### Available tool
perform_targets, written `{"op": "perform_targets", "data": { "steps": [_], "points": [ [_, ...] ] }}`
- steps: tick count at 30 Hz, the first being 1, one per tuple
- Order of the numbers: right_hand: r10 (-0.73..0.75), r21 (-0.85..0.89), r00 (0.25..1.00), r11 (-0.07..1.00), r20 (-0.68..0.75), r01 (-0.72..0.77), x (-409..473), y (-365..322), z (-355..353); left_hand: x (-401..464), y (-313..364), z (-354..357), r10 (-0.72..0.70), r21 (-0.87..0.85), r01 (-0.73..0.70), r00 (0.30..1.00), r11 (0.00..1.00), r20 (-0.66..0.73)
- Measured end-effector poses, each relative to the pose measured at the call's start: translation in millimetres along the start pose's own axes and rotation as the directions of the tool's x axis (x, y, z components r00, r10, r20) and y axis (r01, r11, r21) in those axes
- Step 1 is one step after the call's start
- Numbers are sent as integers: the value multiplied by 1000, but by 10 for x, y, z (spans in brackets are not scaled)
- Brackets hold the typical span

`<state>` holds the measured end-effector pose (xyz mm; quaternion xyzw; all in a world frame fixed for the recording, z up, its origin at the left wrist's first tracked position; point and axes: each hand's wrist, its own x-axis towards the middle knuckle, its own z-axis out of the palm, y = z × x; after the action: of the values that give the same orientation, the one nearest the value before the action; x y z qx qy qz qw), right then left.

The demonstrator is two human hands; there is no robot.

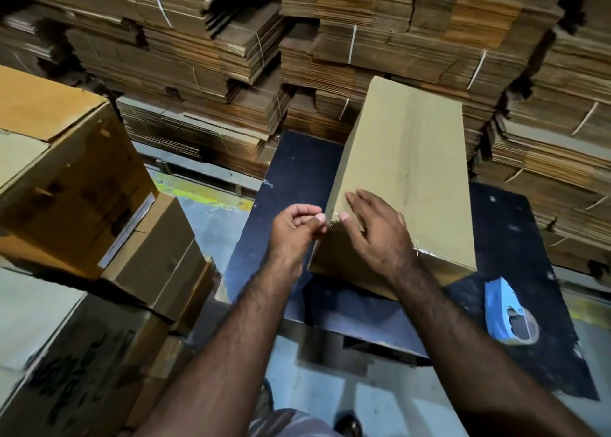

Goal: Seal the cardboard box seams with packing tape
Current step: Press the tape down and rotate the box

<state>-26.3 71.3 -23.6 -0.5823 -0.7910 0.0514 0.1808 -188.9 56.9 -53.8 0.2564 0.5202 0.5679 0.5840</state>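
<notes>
A tall cardboard box stands on a dark surface at centre right of the frame, its long top face running from the frame's centre toward the upper middle. Clear packing tape shows as a glossy strip at the box's near edge, just right of the right wrist.

The right hand lies flat on the near end of the box, fingers spread and nearly straight, the thumb at the box's near left corner. The left hand sits just left of that corner, its fingers curled with thumb and forefinger pinched together at the corner; what they pinch is too small to tell, though a faint glossy edge shows there. The two thumbs are nearly touching.

A blue tape dispenser holding a roll lies on the surface at lower right of the frame, well apart from both hands.

Assembled brown boxes are stacked at the left of the frame. Bundles of flattened cardboard, tied with white strapping, fill the upper frame behind the surface. A grey floor with a yellow marking shows between the stacked boxes and the surface.
</notes>
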Motion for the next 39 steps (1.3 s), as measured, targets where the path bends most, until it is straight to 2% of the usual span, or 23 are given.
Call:
{"op": "perform_targets", "data": {
  "steps": [3, 7, 11, 15, 17, 21, 25, 27, 28, 30, 33, 35, 37, 39],
  "points": [
    [-36, -137, 999, 990, -11, 34, -38, 10, 72, 13, -83, 90, 193, 115, -185, 979, 976, -61],
    [-77, -264, 997, 962, -28, 67, -62, -1, 130, -12, -272, 194, 370, 200, -342, 922, 918, -119],
    [-90, -361, 996, 929, -26, 75, -56, -36, 146, -53, -281, 293, 457, 334, -391, 878, 857, -144],
    [-83, -356, 996, 932, -15, 72, -48, -32, 145, -148, -243, 207, 541, 448, -425, 825, 786, -165],
    [-81, -344, 997, 936, -19, 70, -46, -18, 148, -324, -235, 213, 506, 396, -422, 852, 815, -134],
    [-78, -341, 997, 938, -11, 69, -33, -26, 134, -513, -246, 289, 302, 224, -277, 949, 934, -85],
    [-69, -303, 994, 949, 80, 90, -14, -5, 74, -455, -115, 360, 177, 226, -170, 984, 959, -11],
    [-128, -245, 985, 958, 113, 152, -28, 39, -2, -356, -43, 382, 121, 244, -142, 988, 959, 98],
    [-150, -200, 982, 965, 114, 170, -58, 58, -51, -296, -17, 358, 144, 295, -190, 974, 936, 172],
    [-149, -163, 987, 974, 52, 156, -149, 96, -133, -155, -11, 272, 255, 387, -382, 905, 839, 340],
    [-10, -206, 996, 979, -90, -9, -268, 148, -112, 19, -59, 113, 354, 478, -643, 747, 598, 562],
    [46, -261, 995, 963, -86, -67, -325, 163, 4, 158, -111, 7, 368, 525, -753, 654, 396, 661],
    [34, -344, 997, 937, -73, -57, -350, 209, 114, 325, -142, -68, 379, 526, -837, 541, 152, 751],
    [9, -404, 999, 914, -42, -25, -330, 265, 132, 438, -154, -108, 355, 506, -863, 476, 10, 805]
  ]
}}
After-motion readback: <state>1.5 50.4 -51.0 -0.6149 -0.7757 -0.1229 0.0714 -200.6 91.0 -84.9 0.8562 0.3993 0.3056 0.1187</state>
